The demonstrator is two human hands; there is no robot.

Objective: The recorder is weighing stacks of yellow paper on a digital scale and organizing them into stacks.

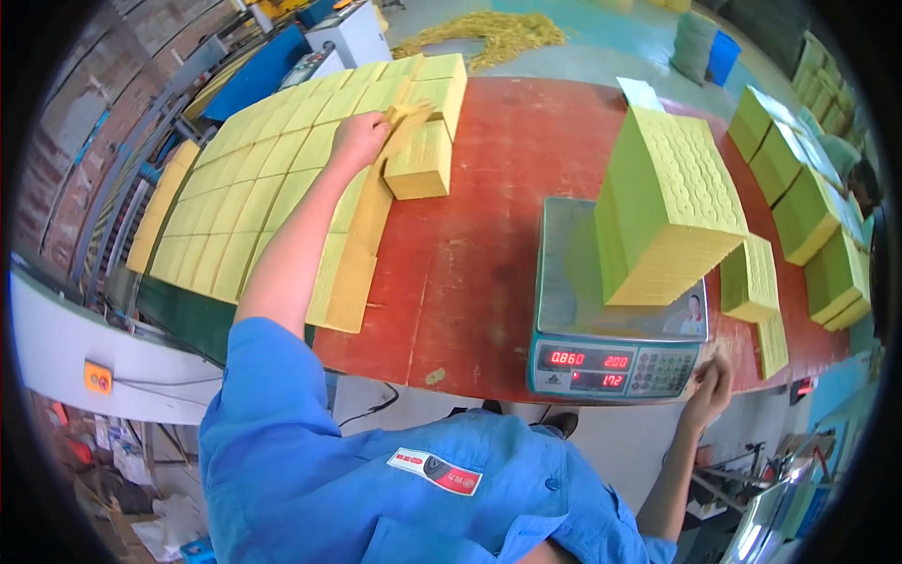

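Observation:
My left hand [360, 141] is closed on a few thin yellow paper sheets [408, 120], which fan out to its right. It is above the right side of a large block of yellow paper stacks [272, 155]. A short paper stack [419, 162] stands just below the sheets. My right hand [711, 390] is by the near right corner of a digital scale [564, 282], fingers loosely bent and nothing visible in them. On the scale's metal pan rests a tall stack of yellow paper [648, 207] with wavy embossing, and the scale's red display is lit.
All this stands on a red table [470, 254]. Smaller yellow stacks [749, 277] lie right of the scale, with a row of larger stacks [803, 216] beyond. A white sheet [639, 94] lies at the far edge. Yellow scraps [489, 38] and a blue bin [723, 58] are on the floor.

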